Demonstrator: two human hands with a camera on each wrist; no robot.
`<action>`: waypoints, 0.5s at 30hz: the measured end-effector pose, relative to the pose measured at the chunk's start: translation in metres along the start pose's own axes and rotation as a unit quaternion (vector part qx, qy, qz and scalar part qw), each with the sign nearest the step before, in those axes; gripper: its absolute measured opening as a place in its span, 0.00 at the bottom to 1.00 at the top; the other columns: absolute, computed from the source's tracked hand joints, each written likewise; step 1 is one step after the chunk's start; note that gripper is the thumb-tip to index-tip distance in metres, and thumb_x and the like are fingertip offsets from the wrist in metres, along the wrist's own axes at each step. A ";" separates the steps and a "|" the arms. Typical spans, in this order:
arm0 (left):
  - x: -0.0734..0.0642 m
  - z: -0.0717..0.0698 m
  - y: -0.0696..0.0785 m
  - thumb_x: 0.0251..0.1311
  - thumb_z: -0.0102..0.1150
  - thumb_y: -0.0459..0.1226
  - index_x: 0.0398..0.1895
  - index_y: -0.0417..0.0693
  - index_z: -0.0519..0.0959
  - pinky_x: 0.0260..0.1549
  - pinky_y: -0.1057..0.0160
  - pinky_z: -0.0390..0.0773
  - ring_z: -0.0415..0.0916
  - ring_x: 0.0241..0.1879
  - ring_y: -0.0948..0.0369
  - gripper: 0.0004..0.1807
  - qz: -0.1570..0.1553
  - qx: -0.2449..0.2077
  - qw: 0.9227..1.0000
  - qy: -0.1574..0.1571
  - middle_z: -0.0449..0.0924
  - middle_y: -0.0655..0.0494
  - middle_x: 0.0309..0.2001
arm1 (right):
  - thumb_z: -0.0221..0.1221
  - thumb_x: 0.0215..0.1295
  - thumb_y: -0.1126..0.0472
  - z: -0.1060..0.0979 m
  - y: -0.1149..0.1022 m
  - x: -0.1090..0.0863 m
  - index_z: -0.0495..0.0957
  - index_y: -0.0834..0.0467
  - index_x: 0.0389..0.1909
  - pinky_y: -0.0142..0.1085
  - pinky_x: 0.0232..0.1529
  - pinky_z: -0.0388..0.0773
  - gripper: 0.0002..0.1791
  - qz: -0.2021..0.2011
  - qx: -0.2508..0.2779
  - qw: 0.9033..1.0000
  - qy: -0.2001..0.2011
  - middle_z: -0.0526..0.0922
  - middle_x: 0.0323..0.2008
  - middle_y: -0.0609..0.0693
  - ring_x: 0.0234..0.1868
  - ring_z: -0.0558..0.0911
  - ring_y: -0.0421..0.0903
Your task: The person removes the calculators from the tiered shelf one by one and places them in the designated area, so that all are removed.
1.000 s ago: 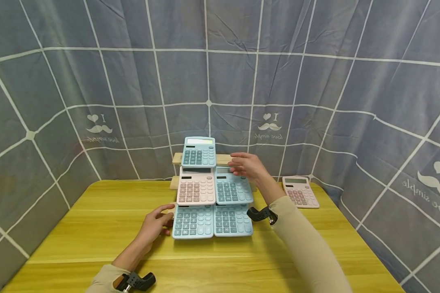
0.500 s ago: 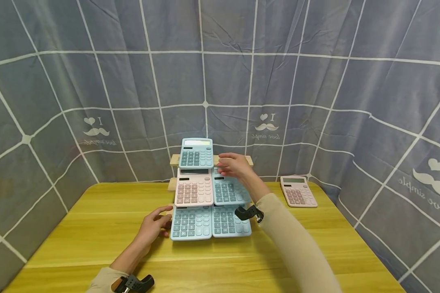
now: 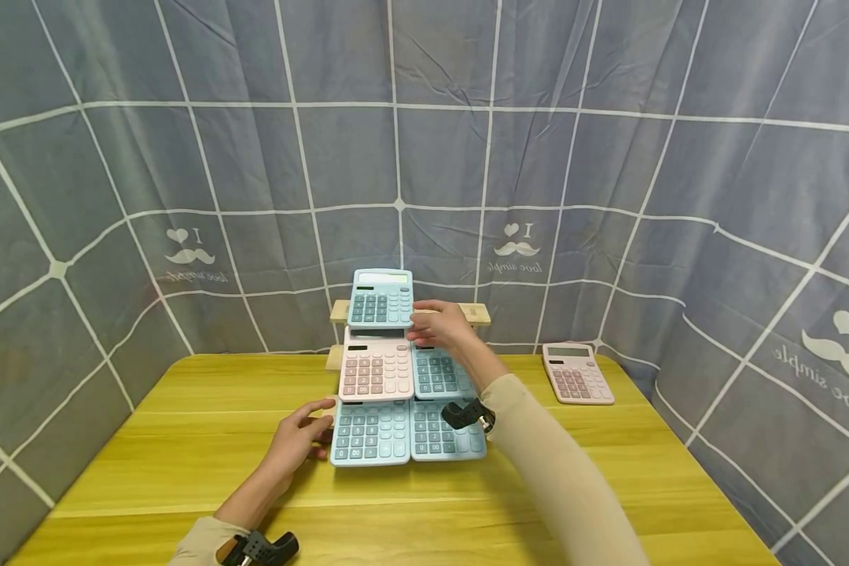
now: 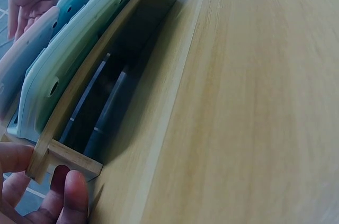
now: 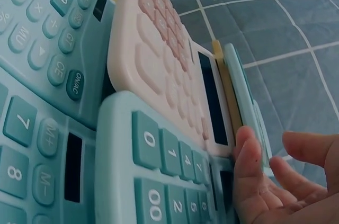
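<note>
A wooden rack (image 3: pixel 478 314) bears blue and pink calculators in tiers. My left hand (image 3: pixel 295 440) is at the rack's lower left; in the left wrist view its thumb and fingers pinch the wooden end of the rack (image 4: pixel 74 158). A blue calculator (image 3: pixel 380 299) leans alone on the top tier. My right hand (image 3: pixel 440 324) is at that calculator's lower right corner, fingers loosely bent and thumb apart. Below sit a pink calculator (image 3: pixel 376 368) and a blue calculator (image 3: pixel 440 376), partly covered by my right hand. Two blue calculators (image 3: pixel 371 435) fill the bottom tier.
Another pink calculator (image 3: pixel 578 375) lies on the yellow wooden table (image 3: pixel 205 440), to the right of the rack. A grey curtain (image 3: pixel 446 157) with white lines surrounds the table at the back and sides.
My right hand has moved left, from over the middle-tier blue calculator to the edge of the top blue calculator. The left hand has stayed at the rack. The view has shifted slightly.
</note>
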State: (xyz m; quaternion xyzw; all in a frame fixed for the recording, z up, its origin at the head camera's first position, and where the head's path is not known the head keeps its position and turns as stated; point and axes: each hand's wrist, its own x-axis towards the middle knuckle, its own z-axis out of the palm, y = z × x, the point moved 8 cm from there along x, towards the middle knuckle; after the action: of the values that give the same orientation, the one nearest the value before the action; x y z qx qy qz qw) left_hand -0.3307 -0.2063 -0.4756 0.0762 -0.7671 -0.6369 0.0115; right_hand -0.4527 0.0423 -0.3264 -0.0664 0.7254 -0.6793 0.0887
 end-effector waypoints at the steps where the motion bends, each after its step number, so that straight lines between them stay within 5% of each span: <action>1: 0.000 0.000 0.000 0.72 0.55 0.39 0.67 0.47 0.74 0.28 0.63 0.82 0.79 0.36 0.57 0.22 0.001 0.001 1.000 0.000 0.80 0.46 0.43 | 0.60 0.68 0.66 0.001 0.000 0.000 0.74 0.61 0.65 0.31 0.29 0.83 0.24 -0.002 -0.002 1.000 -0.001 0.87 0.35 0.60 0.27 0.87 0.44; 15: -0.001 0.002 0.000 0.72 0.56 0.40 0.69 0.46 0.72 0.28 0.62 0.82 0.78 0.36 0.57 0.24 0.003 -0.001 1.000 -0.005 0.80 0.47 0.43 | 0.62 0.64 0.71 0.008 0.006 0.002 0.75 0.61 0.64 0.30 0.29 0.83 0.26 -0.008 0.011 1.000 0.023 0.87 0.34 0.60 0.25 0.85 0.43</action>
State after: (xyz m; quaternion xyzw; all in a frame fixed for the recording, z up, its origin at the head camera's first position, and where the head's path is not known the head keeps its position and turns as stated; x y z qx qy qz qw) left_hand -0.3294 -0.2046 -0.4756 0.0706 -0.7666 -0.6381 0.0098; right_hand -0.4533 0.0347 -0.3329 -0.0556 0.7193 -0.6892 0.0669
